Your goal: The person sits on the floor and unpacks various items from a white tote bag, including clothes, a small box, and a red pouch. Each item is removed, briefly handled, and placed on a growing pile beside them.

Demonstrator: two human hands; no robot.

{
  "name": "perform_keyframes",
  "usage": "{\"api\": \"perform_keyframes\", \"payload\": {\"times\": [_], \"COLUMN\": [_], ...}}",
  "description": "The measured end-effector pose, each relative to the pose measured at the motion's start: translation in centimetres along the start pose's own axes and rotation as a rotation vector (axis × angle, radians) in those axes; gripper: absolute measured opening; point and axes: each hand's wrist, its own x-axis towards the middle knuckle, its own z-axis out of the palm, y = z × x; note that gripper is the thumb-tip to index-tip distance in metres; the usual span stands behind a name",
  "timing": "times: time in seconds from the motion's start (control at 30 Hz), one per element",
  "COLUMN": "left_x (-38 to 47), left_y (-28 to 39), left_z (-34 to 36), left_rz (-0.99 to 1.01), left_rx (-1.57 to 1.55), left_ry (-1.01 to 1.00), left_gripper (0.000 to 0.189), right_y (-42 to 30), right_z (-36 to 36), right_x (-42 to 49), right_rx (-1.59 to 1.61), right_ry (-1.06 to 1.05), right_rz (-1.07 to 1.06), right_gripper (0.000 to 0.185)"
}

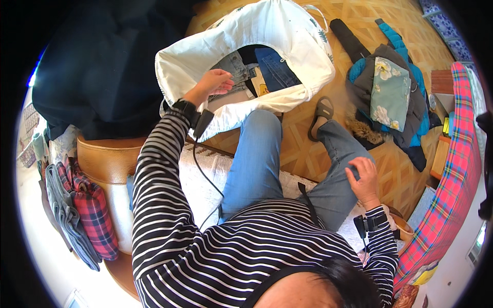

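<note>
My left hand (216, 82) hangs over the opening of a large white fabric storage bag (185, 57), its fingers loosely curled and apart with nothing seen in them. Inside the bag lie a folded grey denim garment (233, 66), folded blue jeans (275, 69) and a cream cloth (260, 81) with a yellow print. My right hand (362, 178) rests on my thigh near the right knee, fingers spread and holding nothing. On the floor to the right, a folded green floral cloth (391, 92) lies on a pile of grey and teal padded jackets (418, 82) with brown fur trim.
Folded plaid cloth (94, 215) and grey garments (69, 215) lie at the left beside a brown leather seat (109, 158). A large dark cloth (108, 77) fills the upper left. Red plaid fabric (443, 200) runs along the right. My slippered foot (321, 115) stands between bag and jackets.
</note>
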Motion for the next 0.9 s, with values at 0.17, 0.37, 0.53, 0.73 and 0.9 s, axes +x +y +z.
{"api": "perform_keyframes", "payload": {"times": [0.17, 0.37, 0.53, 0.73, 0.9], "left_x": [10.8, 15.8, 15.8, 17.4, 19.6], "left_y": [-2.8, -8.2, -10.1, -12.1, -14.5], "left_z": [-3.4, -3.4, -0.7, -0.9, -3.0], "left_rz": [-0.14, -0.02, -0.167, -0.046, 0.123], "left_rx": [0.416, 1.312, 1.53, 1.741, 1.679], "left_ry": [0.109, 0.118, 0.096, 0.207, 0.275], "left_gripper": [0.038, 0.079, 0.123, 0.122, 0.091], "right_y": [0.9, 1.6, 1.7, 1.7, 1.6], "right_z": [1.0, 1.0, 1.1, 1.2, 1.3], "right_x": [2.3, 3.0, 3.9, 4.5, 4.5], "right_rx": [-0.069, -0.042, -0.053, -0.068, -0.075], "right_ry": [-0.093, -0.118, -0.187, -0.23, -0.231], "right_rz": [-0.041, 0.016, 0.033, 0.044, 0.045], "right_gripper": [0.015, 0.014, 0.014, 0.013, 0.012]}}
